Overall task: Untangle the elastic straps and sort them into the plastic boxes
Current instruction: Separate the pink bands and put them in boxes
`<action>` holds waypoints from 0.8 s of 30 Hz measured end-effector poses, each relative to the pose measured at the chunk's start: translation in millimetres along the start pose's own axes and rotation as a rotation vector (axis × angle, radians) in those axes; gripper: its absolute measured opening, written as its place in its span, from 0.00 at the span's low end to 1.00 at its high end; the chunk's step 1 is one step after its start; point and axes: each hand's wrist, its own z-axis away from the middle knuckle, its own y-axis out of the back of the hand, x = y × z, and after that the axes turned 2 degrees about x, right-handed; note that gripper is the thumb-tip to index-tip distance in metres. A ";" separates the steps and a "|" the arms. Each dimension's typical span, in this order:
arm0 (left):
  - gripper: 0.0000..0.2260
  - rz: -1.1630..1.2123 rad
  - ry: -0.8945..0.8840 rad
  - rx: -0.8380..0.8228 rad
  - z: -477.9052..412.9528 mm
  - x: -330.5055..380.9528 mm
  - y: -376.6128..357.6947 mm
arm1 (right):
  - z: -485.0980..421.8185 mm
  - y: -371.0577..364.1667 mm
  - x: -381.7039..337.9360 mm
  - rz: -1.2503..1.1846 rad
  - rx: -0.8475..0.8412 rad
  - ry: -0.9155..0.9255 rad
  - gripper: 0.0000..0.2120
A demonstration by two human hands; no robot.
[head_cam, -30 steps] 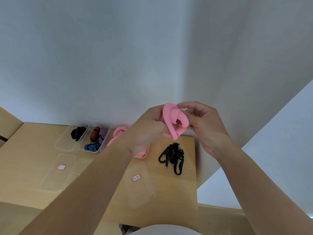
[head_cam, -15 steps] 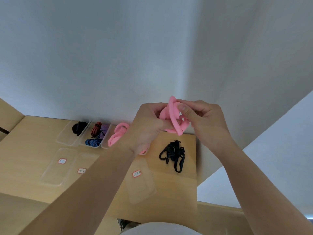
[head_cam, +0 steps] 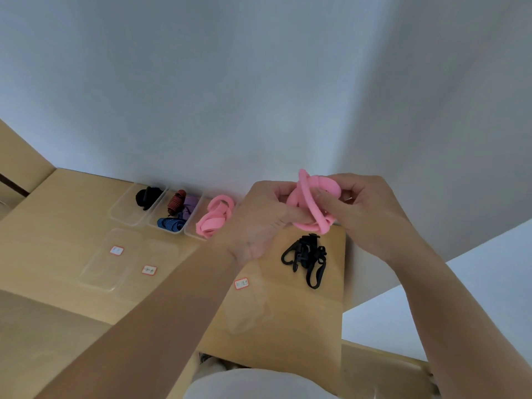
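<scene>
Both hands are up in front of the wall [head_cam: 259, 82], working on a pink strap [head_cam: 312, 197]. It's knotted loop over loop and held in the air above the far right corner of the table [head_cam: 72, 226]. The left hand [head_cam: 259, 223] grips the lower part of the knot, fingers curled in under the pink bands. The right hand [head_cam: 362, 208] pinches the top of it, thumb pressed across one band and the other fingers curled round behind. So each hand is closed on the same strap, and the knot sits between them.

Down on the table, a black tangle [head_cam: 305, 257] lies loose near the right edge, just below the hands, and neither hand touches it. Three clear boxes stand side by side along the back, against the wall. The left box [head_cam: 123, 214] holds a black bundle [head_cam: 148, 197]. The middle box [head_cam: 169, 232] holds a red-and-black coil [head_cam: 176, 200], a purple strap [head_cam: 190, 205] and a blue striped one [head_cam: 169, 223]. The right box [head_cam: 191, 234] holds a pile of pink straps [head_cam: 214, 217], its near end hidden behind the left wrist.

In front of the boxes three clear lids [head_cam: 109, 272] lie flat, each with a small red-edged label [head_cam: 116, 250]; the writing is too small to read, and the rightmost lid runs partly under the left forearm
</scene>
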 end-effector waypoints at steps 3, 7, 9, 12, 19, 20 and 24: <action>0.17 0.127 0.112 -0.122 4.5 5.6 19.8 | -4.3 -20.9 2.4 0.055 0.050 -0.007 0.04; 0.20 0.265 0.189 -0.234 13.6 21.0 55.4 | -9.2 -58.8 4.4 0.218 0.221 0.068 0.07; 0.19 0.234 0.162 -0.128 14.8 22.1 66.7 | -14.1 -79.7 2.0 0.332 0.278 0.136 0.08; 0.18 0.061 0.072 0.239 13.1 9.5 83.5 | -20.7 -108.4 -4.8 0.412 0.316 0.169 0.07; 0.08 0.196 0.120 0.323 21.5 -4.3 150.8 | -31.9 -166.5 -5.2 0.121 0.339 -0.084 0.05; 0.09 0.239 0.142 0.317 22.5 -6.4 160.5 | -33.7 -176.5 -5.2 0.080 0.333 -0.120 0.06; 0.12 0.342 0.217 0.254 26.1 -20.9 197.9 | -42.4 -215.3 -0.4 -0.003 0.328 -0.271 0.07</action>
